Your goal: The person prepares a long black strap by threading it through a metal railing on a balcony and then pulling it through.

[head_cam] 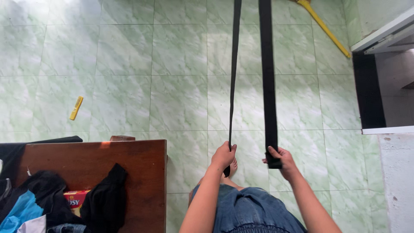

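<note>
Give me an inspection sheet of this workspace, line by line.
Surface: green marbled tile floor; brown wooden table at lower left.
Job's things: two black straps, left strap edge-on, right strap flat, both running up out of view.
Clutter: dark clothes, blue cloth and a small box on the table; yellow comb on the floor.
Grippers: left hand grips the left strap; right hand grips the right strap's end.
Cables: nothing seen.
Surroundings: yellow broom handle, white ledge at right.

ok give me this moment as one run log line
left hand: grips thin strap | right hand: grips wide black strap end | straps: taut, running up out of view | wooden table: at left
</note>
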